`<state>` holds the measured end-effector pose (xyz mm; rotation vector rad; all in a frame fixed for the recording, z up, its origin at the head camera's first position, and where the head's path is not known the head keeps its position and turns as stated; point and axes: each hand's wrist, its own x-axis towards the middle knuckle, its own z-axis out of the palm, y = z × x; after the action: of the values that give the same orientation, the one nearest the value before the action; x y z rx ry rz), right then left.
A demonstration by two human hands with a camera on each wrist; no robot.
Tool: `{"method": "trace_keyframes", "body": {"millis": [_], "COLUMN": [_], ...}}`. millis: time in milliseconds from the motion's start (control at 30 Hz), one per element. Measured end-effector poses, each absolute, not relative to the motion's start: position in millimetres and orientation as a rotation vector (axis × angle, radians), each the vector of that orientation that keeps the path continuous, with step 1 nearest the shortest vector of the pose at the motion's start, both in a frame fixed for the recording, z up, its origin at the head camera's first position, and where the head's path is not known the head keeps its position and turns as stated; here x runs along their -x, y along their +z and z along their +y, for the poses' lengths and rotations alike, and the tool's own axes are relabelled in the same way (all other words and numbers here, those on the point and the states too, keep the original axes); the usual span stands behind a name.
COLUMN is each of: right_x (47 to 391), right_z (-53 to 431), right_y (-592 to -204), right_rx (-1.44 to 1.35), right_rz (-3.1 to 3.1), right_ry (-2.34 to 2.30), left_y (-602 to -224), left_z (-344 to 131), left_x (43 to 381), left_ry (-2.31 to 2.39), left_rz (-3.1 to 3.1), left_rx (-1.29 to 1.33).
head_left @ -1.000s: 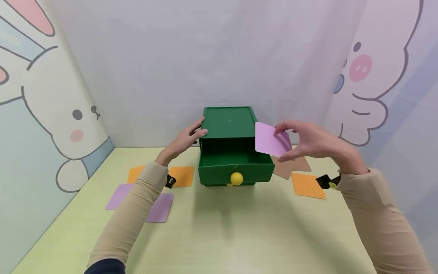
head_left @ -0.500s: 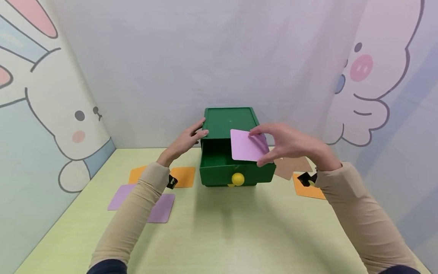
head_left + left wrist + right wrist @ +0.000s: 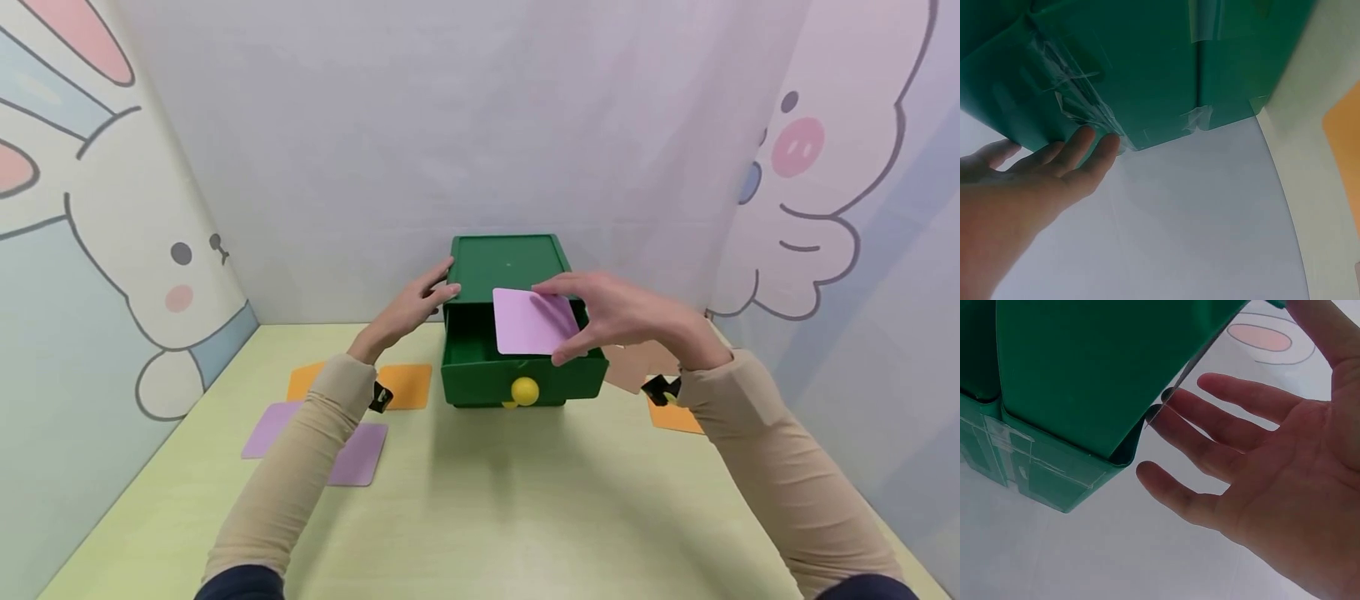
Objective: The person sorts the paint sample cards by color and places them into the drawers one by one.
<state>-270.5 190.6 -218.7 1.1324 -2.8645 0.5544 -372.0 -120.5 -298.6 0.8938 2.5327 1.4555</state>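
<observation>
Filling the left wall (image 3: 67,433), a rabbit print (image 3: 142,267) overlooks the pale green surface (image 3: 495,517) bearing purple cards (image 3: 362,454) and orange cards (image 3: 406,386). The left hand (image 3: 403,315), fingers loose, touches the green box (image 3: 510,268); above its pulled-out drawer (image 3: 480,383), the right hand (image 3: 628,315) pinches a lilac card (image 3: 528,323). Brown cards (image 3: 628,365) lie beyond, before a pig print (image 3: 840,150).

A thin, square lilac card with rounded corners (image 3: 528,327) is held tilted in the right hand (image 3: 622,317) over the pulled-out drawer (image 3: 476,383) of a green plastic box (image 3: 502,262). The box stands upright on the desk (image 3: 480,533), flat-topped, clear tape (image 3: 1075,81) along its side; a round yellow knob (image 3: 525,391) sits on the drawer's front.
</observation>
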Motion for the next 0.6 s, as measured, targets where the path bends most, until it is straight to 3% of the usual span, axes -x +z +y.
{"method": "trace_keyframes", "body": {"millis": [233,600], "right_x": [270,274], "right_z": [189,199], "right_y": [-218,-220], "right_rx": [-1.129,-1.086], "right_rz": [-2.890,-2.870], "right_ry": [0.561,0.691], "left_y": [-296,-275], "left_z": [-120,-117], "left_x": [371,343], "left_ry": [1.467,1.416], "left_rz": [2.513,2.534], "left_rx": [-0.877,-0.873]}}
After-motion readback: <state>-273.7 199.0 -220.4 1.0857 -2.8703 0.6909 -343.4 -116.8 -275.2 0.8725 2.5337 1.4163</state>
